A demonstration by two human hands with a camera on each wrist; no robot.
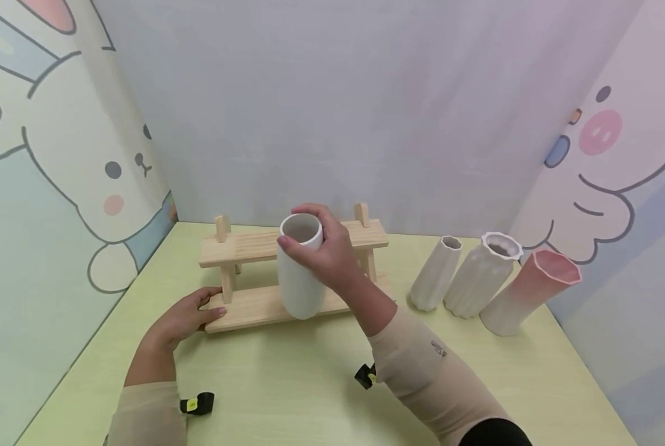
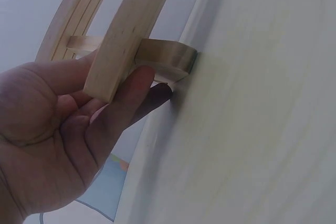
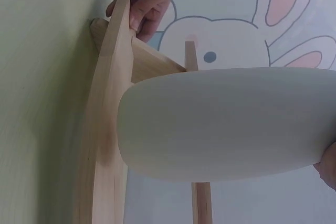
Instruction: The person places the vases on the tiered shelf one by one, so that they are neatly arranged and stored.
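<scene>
My right hand [image 1: 329, 248] grips a smooth white vase [image 1: 301, 285] near its rim, the fingers behind and the thumb in front. The vase stands nearly upright in front of a two-tier wooden shelf [image 1: 248, 308]. In the right wrist view its rounded base [image 3: 157, 124] overlaps the lower board [image 3: 105, 145]; whether they touch I cannot tell. At the shelf's left end my left hand [image 1: 184, 319] holds the lower board. The left wrist view shows that hand [image 2: 63, 129] pinching the board's end [image 2: 113, 72] between thumb and fingers, above a small wooden foot [image 2: 165, 59].
To the right stand a slim white vase [image 1: 435, 275], a ribbed white vase [image 1: 483, 275] and a pink-and-white vase [image 1: 527, 294]. They share the pale green table [image 1: 287, 396] with the shelf. Walls with cartoon animals flank both sides, and a plain grey backdrop [image 1: 338, 111] rises behind.
</scene>
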